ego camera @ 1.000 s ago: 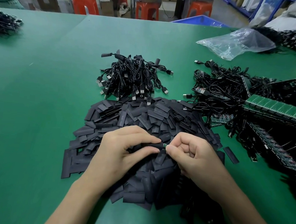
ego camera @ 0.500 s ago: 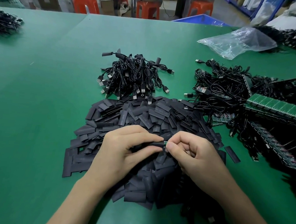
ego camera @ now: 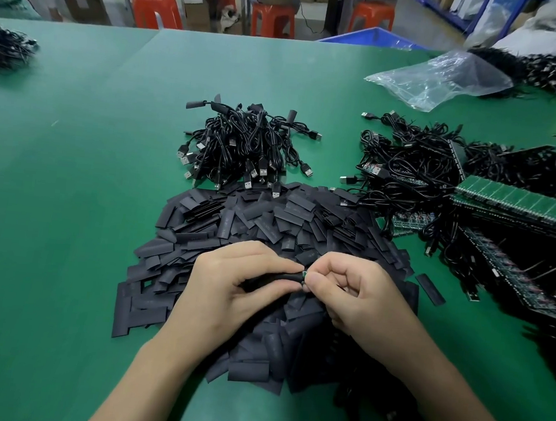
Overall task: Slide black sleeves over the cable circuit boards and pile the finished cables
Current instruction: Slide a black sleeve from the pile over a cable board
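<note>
Presently the left hand (ego camera: 228, 290) has its grip clenched on a short black tubular sleeve (ego camera: 282, 276), forefinger above and thumb below. The right hand (ego camera: 352, 302) pinches the small green circuit board (ego camera: 303, 275) at the sleeve's right-hand mouth, where only a sliver of green shows.

Both hands are held just above the heap of loose flat black sleeves (ego camera: 269, 216) on the green surface (ego camera: 88, 158). The sleeve's long axis runs left to right, from one grip towards the other, and the board lies on the same line. The two grips almost touch at the joint. The board's cable is hidden beneath the right hand, so its run cannot be told.

Judgement: the board appears nearly seated. What is left is a short push along that axis, sleeve to the right or board to the left. Any tilt between the two parts could catch the board's edge on the sleeve mouth.

The pile of finished black USB cables (ego camera: 245, 146) lies straight ahead beyond the heap, more in line with the left hand. The tangle of unsleeved black cables (ego camera: 409, 168) lies ahead and to the right, nearer the right hand.
</note>
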Demonstrator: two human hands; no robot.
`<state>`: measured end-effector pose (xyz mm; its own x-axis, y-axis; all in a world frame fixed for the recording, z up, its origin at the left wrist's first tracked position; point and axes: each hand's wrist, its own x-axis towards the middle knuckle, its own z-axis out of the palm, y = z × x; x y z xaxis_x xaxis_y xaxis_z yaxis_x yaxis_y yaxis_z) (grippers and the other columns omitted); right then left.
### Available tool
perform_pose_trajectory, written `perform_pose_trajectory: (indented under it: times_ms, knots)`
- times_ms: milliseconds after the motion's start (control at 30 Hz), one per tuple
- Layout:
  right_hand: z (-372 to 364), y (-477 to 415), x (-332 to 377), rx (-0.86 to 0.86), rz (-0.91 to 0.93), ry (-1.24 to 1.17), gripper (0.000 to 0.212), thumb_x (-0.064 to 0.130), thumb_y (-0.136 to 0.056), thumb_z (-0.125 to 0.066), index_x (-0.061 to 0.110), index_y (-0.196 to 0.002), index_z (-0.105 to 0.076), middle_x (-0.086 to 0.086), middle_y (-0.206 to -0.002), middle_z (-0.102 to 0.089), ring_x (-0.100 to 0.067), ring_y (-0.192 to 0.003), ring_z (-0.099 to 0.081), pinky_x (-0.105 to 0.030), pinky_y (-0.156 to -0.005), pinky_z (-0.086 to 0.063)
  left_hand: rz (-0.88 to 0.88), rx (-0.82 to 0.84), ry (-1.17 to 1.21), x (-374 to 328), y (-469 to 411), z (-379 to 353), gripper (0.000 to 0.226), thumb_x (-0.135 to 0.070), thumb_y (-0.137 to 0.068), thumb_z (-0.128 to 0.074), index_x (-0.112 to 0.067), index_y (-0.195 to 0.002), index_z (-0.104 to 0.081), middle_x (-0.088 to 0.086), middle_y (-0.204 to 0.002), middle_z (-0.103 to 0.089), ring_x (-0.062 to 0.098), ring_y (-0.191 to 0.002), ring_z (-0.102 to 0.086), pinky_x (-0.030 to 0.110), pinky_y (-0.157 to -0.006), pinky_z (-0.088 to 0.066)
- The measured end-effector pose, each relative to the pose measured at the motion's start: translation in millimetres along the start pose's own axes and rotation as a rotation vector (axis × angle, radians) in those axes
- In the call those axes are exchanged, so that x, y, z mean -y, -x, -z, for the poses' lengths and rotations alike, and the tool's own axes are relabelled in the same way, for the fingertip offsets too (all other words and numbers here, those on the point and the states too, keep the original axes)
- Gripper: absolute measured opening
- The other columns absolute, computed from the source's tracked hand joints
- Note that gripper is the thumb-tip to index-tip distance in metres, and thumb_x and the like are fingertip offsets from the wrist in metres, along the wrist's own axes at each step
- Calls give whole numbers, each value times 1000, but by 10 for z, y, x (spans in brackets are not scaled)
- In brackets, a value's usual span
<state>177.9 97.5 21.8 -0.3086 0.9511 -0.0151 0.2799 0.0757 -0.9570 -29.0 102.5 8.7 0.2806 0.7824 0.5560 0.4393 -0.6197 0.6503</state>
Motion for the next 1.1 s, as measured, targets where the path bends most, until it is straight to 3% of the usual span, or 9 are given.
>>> perform_pose_trajectory:
  times_ms: [200, 467, 633, 800, 933, 1100]
  knots:
    - [-14, -24, -20, 28, -22, -108, 18, 34, -92, -60, 23, -80, -68, 9, -53, -45, -12, -48, -36, -34, -52, -30, 18, -9, 8, -26, -15, -4, 16, -22, -86, -83, -17, -101, -82, -13, -95, -73, 5, -89, -70, 17, -80, -51]
    - [-10, -50, -66, 13, -11, -173, 19, 36, -94, -59, 23, -89, -72, 4, -54, -51, -13, -50, -47, -29, -57, -43, 184, -235, 49, 13, -10, -25, 37, -28, -77, -88, -22, -111, -78, -9, -89, -72, 16, -82, -70, 28, -81, -55]
    - [-54, -53, -60, -15, -5, -234, 19, 30, -95, -58, 22, -87, -74, 2, -54, -50, -16, -51, -48, -32, -55, -46, 216, -314, 67, -2, 11, -84, 38, -32, -78, -88, -29, -114, -76, -11, -88, -72, 14, -81, -72, 23, -81, -55]
    - [-72, -39, -43, -29, 3, -238, 20, 27, -96, -58, 20, -87, -74, 1, -54, -52, -16, -51, -49, -31, -56, -48, 260, -312, 114, -27, 13, -120, 43, -37, -77, -84, -34, -118, -74, -11, -86, -74, 9, -75, -70, 29, -79, -58]
    - [-83, -37, -36, -36, 5, -242, 19, 27, -95, -59, 19, -86, -74, 1, -54, -52, -17, -51, -49, -31, -55, -47, 242, -282, 98, -51, 4, -119, 42, -35, -77, -83, -36, -118, -73, -16, -86, -72, 4, -75, -68, 21, -78, -54]
    - [-84, -28, -19, -39, 9, -246, 19, 25, -95, -60, 17, -84, -73, 1, -55, -53, -18, -51, -51, -30, -55, -48, 220, -256, 101, -62, -6, -113, 42, -32, -80, -81, -29, -120, -73, -14, -87, -72, 6, -78, -69, 21, -81, -54]
